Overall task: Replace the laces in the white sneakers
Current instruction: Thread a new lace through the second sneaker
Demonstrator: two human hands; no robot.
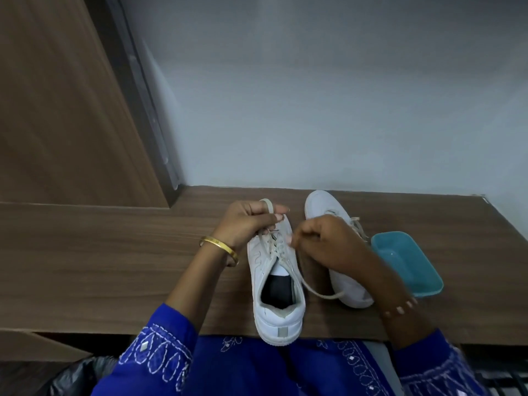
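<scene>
Near sneaker (278,284): stands on the tabletop (114,267) at lower centre of the frame, heel toward the bottom edge and overhanging the front edge, toe toward the top. Long axis runs bottom to top of the frame.
Lace (320,292): threaded through the upper eyelets; one free end trails from the eyelet rows toward the lower right and lies on the tabletop between the two shoes.
Left hand (251,221): above the toe end, left of the eyelet rows. Grip narrow, fingers curled and pinching a loop of lace at the forward eyelets.
Right hand (328,244): just right of the eyelet rows, between the two shoes. Grip narrow; fingertips pinch a strand at the right-hand eyelets.
Key relation: the eyelet rows lie between the two hands, along the shoe's long axis. The trailing end lies on the right-hand side, so the right hand is nearer to draw it; the left hand is placed to steady the toe end.
Step in hand (judgement): lace is being worked at the forward eyelets; whether out or in cannot be told.
Far sneaker (337,252): right of centre, partly hidden under the right hand, laces in place.
Teal tray (408,264): right of the far sneaker, touching or just beside it.
</scene>
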